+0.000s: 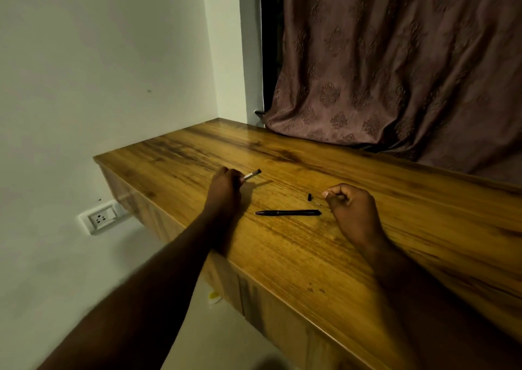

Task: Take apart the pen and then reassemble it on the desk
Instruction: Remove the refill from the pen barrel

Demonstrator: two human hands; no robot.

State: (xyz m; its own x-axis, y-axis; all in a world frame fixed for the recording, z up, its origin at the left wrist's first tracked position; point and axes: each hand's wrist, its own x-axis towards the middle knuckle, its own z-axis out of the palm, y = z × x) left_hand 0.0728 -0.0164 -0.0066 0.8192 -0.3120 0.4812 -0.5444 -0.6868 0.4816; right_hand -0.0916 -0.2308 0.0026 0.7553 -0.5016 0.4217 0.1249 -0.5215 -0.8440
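Note:
A black pen barrel [287, 212] lies flat on the wooden desk [367, 256] between my hands. My left hand [224, 184] rests on the desk to its left, closed around a thin pale refill [252, 174] with a dark end that sticks out to the right. A small black pen piece [309, 197] stands on the desk just above the barrel's right end. My right hand [351, 204] rests on the desk with fingers curled; beside its thumb lies a tiny thin part [318, 203], perhaps a spring. I cannot tell whether the fingers pinch anything.
The desk's left end [97, 160] and near edge drop off to the floor. A brown patterned curtain [395, 72] hangs behind the desk. A white wall socket [100, 218] sits low on the left wall. A small yellow scrap [213, 296] lies on the floor.

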